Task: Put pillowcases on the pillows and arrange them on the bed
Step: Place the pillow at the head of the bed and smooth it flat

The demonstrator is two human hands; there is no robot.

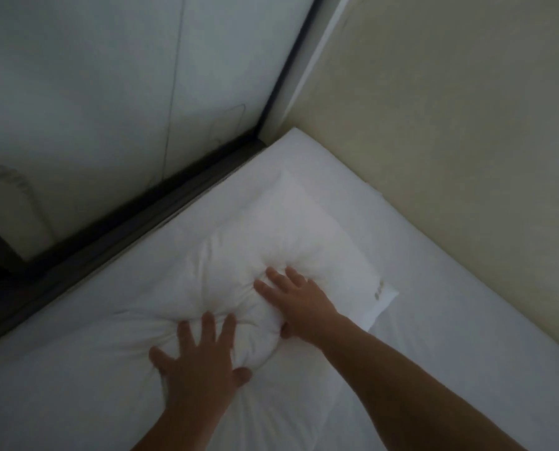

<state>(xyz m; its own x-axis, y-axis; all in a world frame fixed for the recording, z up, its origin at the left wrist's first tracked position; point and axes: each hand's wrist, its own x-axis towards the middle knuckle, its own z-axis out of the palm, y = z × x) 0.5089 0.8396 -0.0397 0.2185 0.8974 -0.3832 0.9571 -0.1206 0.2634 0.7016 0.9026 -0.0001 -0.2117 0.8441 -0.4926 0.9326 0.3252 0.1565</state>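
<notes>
One pillow (255, 265) lies before you, on the white bed (450, 336) near the corner where the window frame (135, 222) meets the beige wall (450, 125); you have two hands on it. Your left hand (200, 362) has its fingers spread wide and flat, palm pressing the near end so the fabric puckers around it. Your right hand (299, 304) rests further along, fingers loosely splayed and sunk into the filling, thumb tucked against the pillow's side. A small tag (379, 290) shows at the right corner; its print is unreadable. The dim light hides whether a case is on.
</notes>
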